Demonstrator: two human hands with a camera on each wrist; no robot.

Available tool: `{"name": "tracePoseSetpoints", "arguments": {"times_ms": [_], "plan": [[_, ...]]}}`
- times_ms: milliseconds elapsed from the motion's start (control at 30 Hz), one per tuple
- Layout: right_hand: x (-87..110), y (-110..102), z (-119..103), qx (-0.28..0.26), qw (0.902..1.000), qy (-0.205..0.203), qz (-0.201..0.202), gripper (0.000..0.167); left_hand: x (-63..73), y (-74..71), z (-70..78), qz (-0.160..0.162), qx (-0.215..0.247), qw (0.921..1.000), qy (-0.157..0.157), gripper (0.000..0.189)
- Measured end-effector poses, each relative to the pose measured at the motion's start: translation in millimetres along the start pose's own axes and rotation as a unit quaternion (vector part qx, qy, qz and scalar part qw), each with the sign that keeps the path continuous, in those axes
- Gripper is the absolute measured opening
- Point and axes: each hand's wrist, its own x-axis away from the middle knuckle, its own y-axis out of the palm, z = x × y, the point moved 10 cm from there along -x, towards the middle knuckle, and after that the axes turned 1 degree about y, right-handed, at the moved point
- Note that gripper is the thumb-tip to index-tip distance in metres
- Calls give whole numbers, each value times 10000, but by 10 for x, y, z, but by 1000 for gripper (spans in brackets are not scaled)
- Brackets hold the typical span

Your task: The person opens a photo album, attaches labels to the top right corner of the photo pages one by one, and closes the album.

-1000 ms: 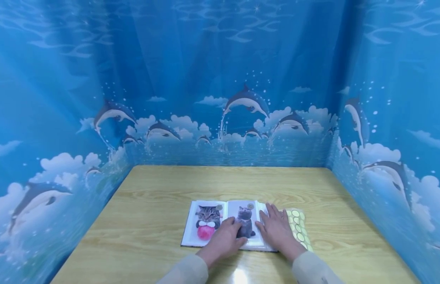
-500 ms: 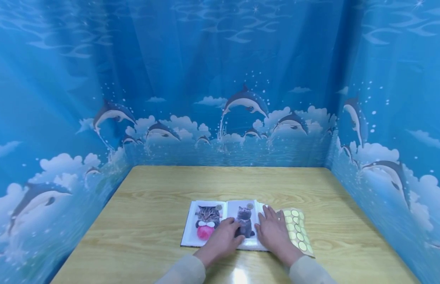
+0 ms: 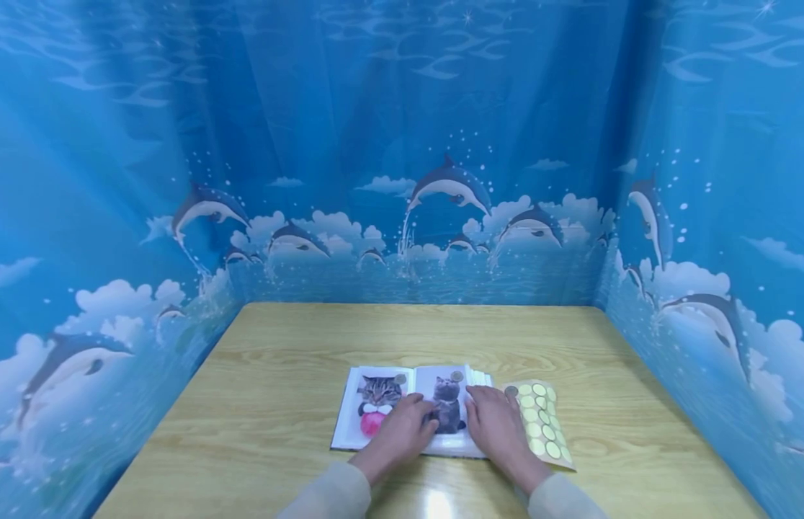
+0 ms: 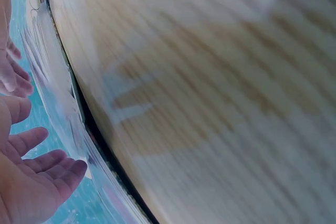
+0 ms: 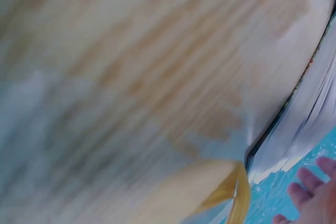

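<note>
In the head view a photo album (image 3: 343, 425) lies open near the table's front. Its left page shows a tabby cat with a pink ball (image 3: 372, 424), its right page a grey cat (image 3: 447, 393); each has a small round sticker in its upper right corner. My left hand (image 3: 402, 429) is low over the middle of the album, its fingers (image 4: 71, 174) loosely extended in the left wrist view. My right hand (image 3: 497, 427) is at the right page's outer edge, fingertips pointing inward over the page stack. The right wrist view catches the right hand's fingers (image 5: 310, 182) relaxed above the pages.
A sheet of round pale-yellow stickers (image 3: 546, 417) lies right of the album, partly behind my right hand, with one dark round spot (image 3: 511, 391) at its upper left. The wooden table (image 3: 279, 360) is enclosed by blue dolphin-print curtains (image 3: 350, 144).
My right hand has drawn left and slightly toward me, off the far right corner of the pages, uncovering more of the sticker sheet. The left hand has shifted slightly left.
</note>
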Motion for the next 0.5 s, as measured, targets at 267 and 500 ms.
{"name": "tracePoseSetpoints", "arguments": {"times_ms": [267,500], "plan": [[10,116,98,368,9952,622,-662,43,-8,-29,-18,100,-57,9999,60,38],[24,156,121,327,9929,778,-839,43,-13,-23,-39,114,-75,9999,22,38]]}}
